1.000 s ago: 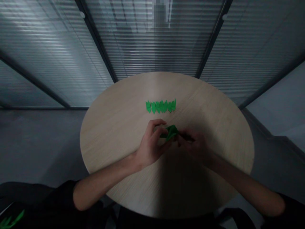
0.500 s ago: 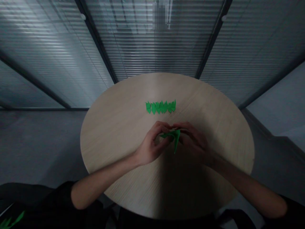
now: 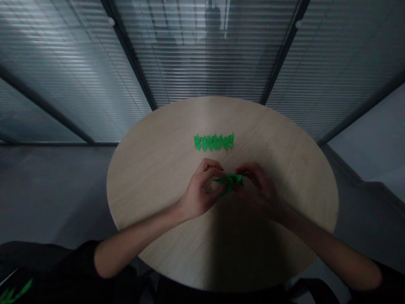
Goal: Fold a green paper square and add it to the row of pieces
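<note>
Over the middle of a round wooden table, both my hands pinch a small piece of folded green paper. My left hand grips its left end with curled fingers. My right hand holds its right end, fingers closed around it. The paper is partly hidden between my fingers. A row of several folded green paper pieces lies on the table just beyond my hands, side by side.
Glass walls with closed blinds and dark frames stand behind the table. More green paper shows at the bottom left corner, near my lap. The floor around the table is grey.
The green paper has been turned and folded between my fingers: its point hung downward half a second ago and now lies flatter. Both hands stayed at the same spot.
</note>
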A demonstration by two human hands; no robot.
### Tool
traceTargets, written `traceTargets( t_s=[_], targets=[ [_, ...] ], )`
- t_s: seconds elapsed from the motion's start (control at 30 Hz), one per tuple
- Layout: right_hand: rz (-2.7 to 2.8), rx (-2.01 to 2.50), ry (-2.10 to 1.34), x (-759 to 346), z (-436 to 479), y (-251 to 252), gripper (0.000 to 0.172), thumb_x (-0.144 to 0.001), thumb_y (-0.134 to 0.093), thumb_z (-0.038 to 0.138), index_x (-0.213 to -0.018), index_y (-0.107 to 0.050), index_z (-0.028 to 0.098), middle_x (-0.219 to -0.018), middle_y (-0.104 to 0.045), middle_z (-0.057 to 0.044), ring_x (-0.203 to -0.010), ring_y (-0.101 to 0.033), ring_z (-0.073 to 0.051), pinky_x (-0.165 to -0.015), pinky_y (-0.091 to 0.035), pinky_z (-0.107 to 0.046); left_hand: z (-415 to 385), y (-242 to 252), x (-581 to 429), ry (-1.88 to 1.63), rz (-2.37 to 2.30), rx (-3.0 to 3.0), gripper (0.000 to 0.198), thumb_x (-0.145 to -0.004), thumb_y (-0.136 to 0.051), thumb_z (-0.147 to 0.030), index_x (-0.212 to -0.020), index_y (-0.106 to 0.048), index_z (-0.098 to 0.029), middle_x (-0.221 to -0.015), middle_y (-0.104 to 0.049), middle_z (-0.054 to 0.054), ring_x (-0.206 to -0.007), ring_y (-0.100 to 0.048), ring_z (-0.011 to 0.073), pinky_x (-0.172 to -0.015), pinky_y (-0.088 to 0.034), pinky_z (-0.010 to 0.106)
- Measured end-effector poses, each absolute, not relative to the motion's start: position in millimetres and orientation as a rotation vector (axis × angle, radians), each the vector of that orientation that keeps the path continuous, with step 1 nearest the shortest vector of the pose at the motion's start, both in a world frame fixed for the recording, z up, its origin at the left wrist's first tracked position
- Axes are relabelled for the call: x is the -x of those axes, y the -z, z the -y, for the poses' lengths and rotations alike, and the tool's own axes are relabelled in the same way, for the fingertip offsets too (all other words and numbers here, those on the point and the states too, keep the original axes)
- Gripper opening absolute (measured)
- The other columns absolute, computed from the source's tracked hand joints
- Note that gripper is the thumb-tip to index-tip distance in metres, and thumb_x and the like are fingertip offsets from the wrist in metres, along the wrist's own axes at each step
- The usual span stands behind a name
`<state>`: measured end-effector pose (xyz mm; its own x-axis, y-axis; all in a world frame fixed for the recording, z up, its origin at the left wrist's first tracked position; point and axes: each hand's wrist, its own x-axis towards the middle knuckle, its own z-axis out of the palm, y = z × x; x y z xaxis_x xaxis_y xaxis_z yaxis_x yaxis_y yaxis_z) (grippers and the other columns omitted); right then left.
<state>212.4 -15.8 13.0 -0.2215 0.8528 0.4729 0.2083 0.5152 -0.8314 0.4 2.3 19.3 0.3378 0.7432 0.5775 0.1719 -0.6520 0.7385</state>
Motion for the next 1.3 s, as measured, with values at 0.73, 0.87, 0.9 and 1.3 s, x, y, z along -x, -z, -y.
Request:
traceTargets(
  t_s=[0.73, 0.87, 0.9, 1.3],
  targets=[
    [1.623, 0.888, -1.036, -206.9, 12.5, -10.4, 0.024, -0.087, -0.081, 0.033, -0.099, -0.063, 0.024, -0.088, -0.074, 0.000, -0.080, -0.075, -0.015, -0.074, -0.064, -0.028, -0.8, -21.2, 1.5, -1.397, -0.736, -2.161, 0.006, -0.093, -0.070, -0.014, -0.099, -0.069, -0.016, -0.094, -0.067, 0.008, -0.085, -0.065, 0.0168, -0.072, -0.056, 0.030],
    [1.663, 0.826, -0.935, -206.3, 12.4, -14.4, 0.017, -0.090, -0.079, 0.031, -0.100, -0.067, 0.025, -0.094, -0.072, 0.000, -0.087, -0.073, -0.016, -0.082, -0.063, -0.031, 1.0, -20.2, 0.4, -1.386, -0.740, -2.133, 0.006, -0.093, -0.069, -0.014, -0.099, -0.068, -0.016, -0.090, -0.068, 0.006, -0.077, -0.064, 0.0141, -0.066, -0.054, 0.027],
    [1.668, 0.812, -0.909, -206.4, 12.4, -15.4, 0.015, -0.090, -0.079, 0.030, -0.099, -0.067, 0.025, -0.095, -0.071, 0.000, -0.087, -0.073, -0.015, -0.082, -0.063, -0.031, 1.7, -19.4, 0.0, -1.370, -0.757, -2.103, 0.005, -0.093, -0.069, -0.015, -0.098, -0.067, -0.016, -0.089, -0.068, 0.006, -0.074, -0.063, 0.0135, -0.064, -0.053, 0.026],
    [1.642, 0.840, -0.845, -207.5, 12.6, -18.1, 0.014, -0.093, -0.076, 0.032, -0.087, -0.067, 0.022, -0.087, -0.066, 0.000, -0.077, -0.067, -0.013, -0.069, -0.060, -0.025, 5.8, -18.0, 3.2, -1.337, -0.635, -2.053, 0.025, -0.083, -0.062, -0.004, -0.104, -0.061, -0.018, -0.105, -0.072, 0.010, -0.086, -0.070, 0.0170, -0.074, -0.059, 0.030]
  ],
)
